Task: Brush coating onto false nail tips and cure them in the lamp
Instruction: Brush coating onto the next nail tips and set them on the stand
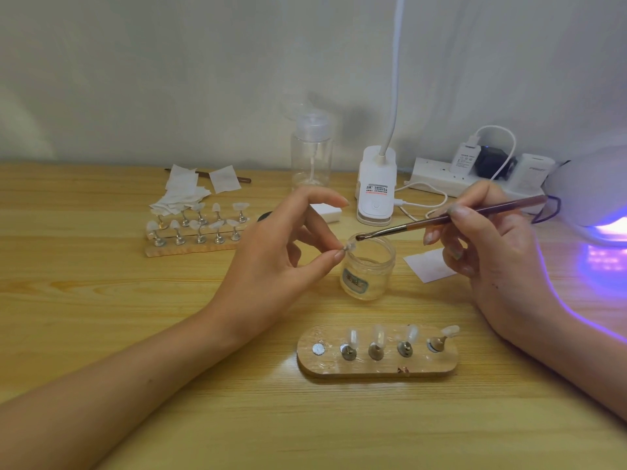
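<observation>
1. The left hand (271, 252) pinches a small nail tip (349, 247) between thumb and a fingertip, right at the left rim of the jar (368, 269). Its other fingers arch loosely apart.
2. The right hand (485, 245), right of the jar, grips a brown brush (407, 227) like a pen. The bristles reach the tip over the jar's mouth; whether they touch, I cannot tell.
3. The tip looks pale and translucent.
4. In front of the jar, an oval wooden stand (376, 368) carries four more tips on metal pegs.
5. Far right of the jar, the lamp (590, 191) glows violet.
</observation>
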Demonstrator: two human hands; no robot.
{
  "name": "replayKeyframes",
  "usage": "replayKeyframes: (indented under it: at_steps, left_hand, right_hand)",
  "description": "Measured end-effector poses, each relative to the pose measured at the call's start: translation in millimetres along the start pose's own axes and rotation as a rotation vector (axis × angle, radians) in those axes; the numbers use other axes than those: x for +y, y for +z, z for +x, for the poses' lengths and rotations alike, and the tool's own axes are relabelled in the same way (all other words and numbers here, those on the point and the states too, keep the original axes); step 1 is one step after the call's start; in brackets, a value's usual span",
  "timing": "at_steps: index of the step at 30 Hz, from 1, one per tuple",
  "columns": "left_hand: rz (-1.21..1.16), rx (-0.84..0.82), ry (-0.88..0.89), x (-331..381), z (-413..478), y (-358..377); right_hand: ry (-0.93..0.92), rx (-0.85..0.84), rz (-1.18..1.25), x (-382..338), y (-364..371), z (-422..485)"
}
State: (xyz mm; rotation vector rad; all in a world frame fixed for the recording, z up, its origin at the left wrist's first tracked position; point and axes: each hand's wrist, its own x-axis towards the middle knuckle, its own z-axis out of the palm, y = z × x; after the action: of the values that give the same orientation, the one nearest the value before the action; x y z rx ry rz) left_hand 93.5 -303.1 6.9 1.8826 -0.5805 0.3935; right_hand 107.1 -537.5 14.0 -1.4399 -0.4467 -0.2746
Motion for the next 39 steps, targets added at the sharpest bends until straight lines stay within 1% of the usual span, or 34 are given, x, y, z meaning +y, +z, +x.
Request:
replayKeyframes:
  at_steps: [4, 8, 11, 17, 28, 30, 36, 39]
  left_hand:
    - [-0.022, -0.003, -0.021, -1.0, 0.6, -0.6]
    - [-0.042, -0.007, -0.032, -2.2, 1.6, -0.3]
    - [-0.066, -0.012, -0.041, -3.1, 2.0, -0.2]
    - [-0.079, -0.024, -0.037, -3.7, 1.5, -0.4]
    - [-0.055, -0.029, -0.019, -3.4, 1.8, 0.1]
    - [-0.049, -0.028, -0.023, -3.5, 1.7, 0.1]
    - [-0.036, -0.026, -0.016, -2.6, 1.4, 0.2]
    - [-0.033, -0.027, -0.012, -2.9, 1.5, 0.2]
  right_hand:
    - [-0.007, -0.038, -0.026, 0.0, 1.8, -1.4]
    - [0.032, 0.015, -0.070, 1.2, 1.5, -1.1]
    - [0.013, 0.040, -0.028, 1.2, -0.1, -0.6]
    - [-0.023, -0.042, -0.017, 1.1, 2.0, -1.9]
    - [0.010, -0.019, -0.084, 2.2, 2.0, -1.0]
    - [0.010, 0.014, -0.086, 1.7, 1.0, -0.9]
    - [0.031, 0.183, -0.058, -2.2, -8.9, 5.6]
    - [0.015, 0.212, -0.047, -3.3, -13.5, 8.2]
